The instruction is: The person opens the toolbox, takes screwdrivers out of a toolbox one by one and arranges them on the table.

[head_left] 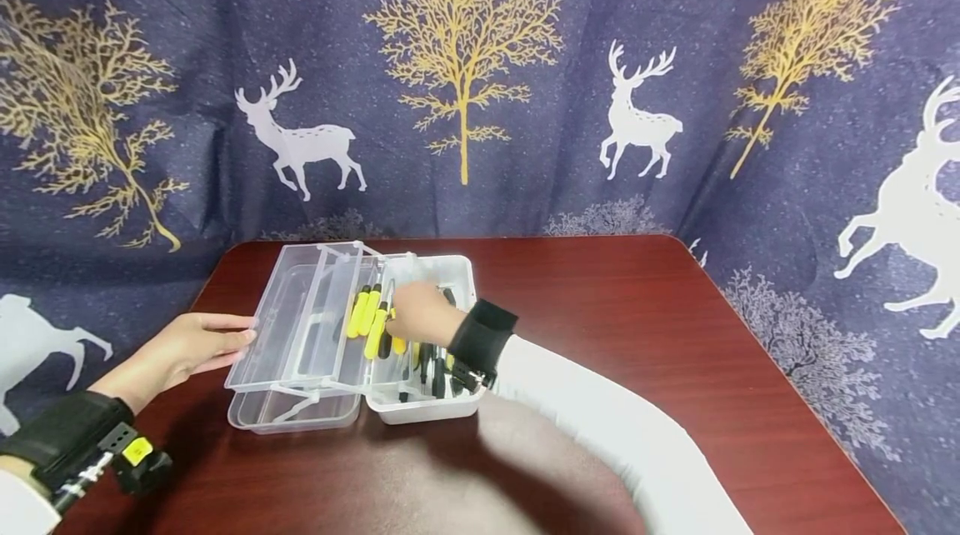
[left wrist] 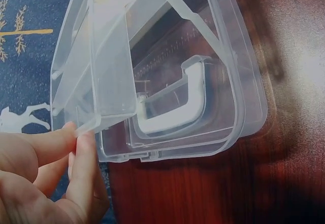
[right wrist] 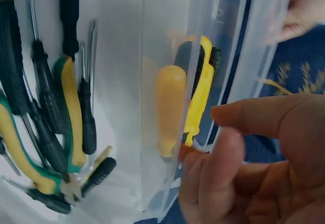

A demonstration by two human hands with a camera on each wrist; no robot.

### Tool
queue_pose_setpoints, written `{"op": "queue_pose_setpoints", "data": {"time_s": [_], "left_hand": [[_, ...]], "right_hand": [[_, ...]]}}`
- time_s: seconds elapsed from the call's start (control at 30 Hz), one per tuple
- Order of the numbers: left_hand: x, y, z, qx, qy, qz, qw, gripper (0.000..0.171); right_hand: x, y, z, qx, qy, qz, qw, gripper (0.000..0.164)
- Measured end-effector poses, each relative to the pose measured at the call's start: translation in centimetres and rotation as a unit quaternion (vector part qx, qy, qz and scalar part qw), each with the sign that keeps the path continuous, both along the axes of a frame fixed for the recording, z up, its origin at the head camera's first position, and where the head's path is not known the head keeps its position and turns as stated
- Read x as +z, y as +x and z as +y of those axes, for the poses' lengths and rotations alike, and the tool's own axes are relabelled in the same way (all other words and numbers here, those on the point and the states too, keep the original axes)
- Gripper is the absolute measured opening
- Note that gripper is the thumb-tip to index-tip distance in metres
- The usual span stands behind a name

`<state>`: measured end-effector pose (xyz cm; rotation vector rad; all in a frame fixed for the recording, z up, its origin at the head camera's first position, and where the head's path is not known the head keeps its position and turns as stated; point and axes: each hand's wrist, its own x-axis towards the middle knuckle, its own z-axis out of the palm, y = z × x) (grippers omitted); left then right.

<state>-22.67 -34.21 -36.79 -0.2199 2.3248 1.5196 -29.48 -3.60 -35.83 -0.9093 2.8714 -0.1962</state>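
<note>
My left hand [head_left: 213, 343] pinches the left edge of a clear plastic toolbox [left wrist: 114, 82], whose stepped trays are spread out. Thumb and fingers [left wrist: 84, 168] meet on the tray's corner. Blurred in the head view, my right hand [head_left: 423, 314] is over the toolbox's right side, beside several yellow-handled tools [head_left: 367, 314]. From the right wrist, its loosely bent fingers [right wrist: 249, 115] show just beside the clear tray wall, with nothing visible between thumb and forefinger. Behind that wall lie a rounded yellow handle [right wrist: 171, 102] and a slimmer yellow tool [right wrist: 200, 99].
Against the toolbox's right side stands a white bin [head_left: 423, 412]. It holds black-handled screwdrivers [right wrist: 48, 84] and yellow-green-handled pliers [right wrist: 75, 112]. Inside the toolbox's lower part is a white handle-shaped piece [left wrist: 190, 99]. A dark red table [head_left: 600, 310] carries everything, with a deer-patterned cloth [head_left: 525, 152] behind.
</note>
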Motion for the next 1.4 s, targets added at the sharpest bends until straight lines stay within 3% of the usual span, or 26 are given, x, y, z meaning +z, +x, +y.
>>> {"op": "queue_pose_setpoints", "data": {"time_s": [0.1, 0.27, 0.47, 0.9, 1.4], "left_hand": [[0.0, 0.1, -0.1, 0.004, 0.001, -0.002, 1.0, 0.056], [0.0, 0.3, -0.1, 0.007, -0.001, -0.002, 1.0, 0.058], [0.1, 0.3, 0.1, 0.004, -0.007, 0.004, 1.0, 0.058], [-0.1, 0.4, 0.0, 0.01, 0.012, 0.004, 0.9999, 0.052], [-0.2, 0.3, 0.0, 0.011, 0.007, -0.006, 0.9999, 0.057]], "right_hand": [[-0.1, 0.3, -1.5, -0.011, 0.048, 0.031, 0.998, 0.008], [-1.0, 0.5, -3.0, -0.049, 0.072, 0.054, 0.995, 0.014], [-1.8, 0.3, -3.4, -0.061, 0.077, 0.087, 0.991, 0.015], [-1.2, -0.2, -3.1, -0.079, 0.059, 0.064, 0.993, 0.016], [-0.1, -0.2, -2.2, -0.08, 0.023, 0.046, 0.995, 0.01]]}}
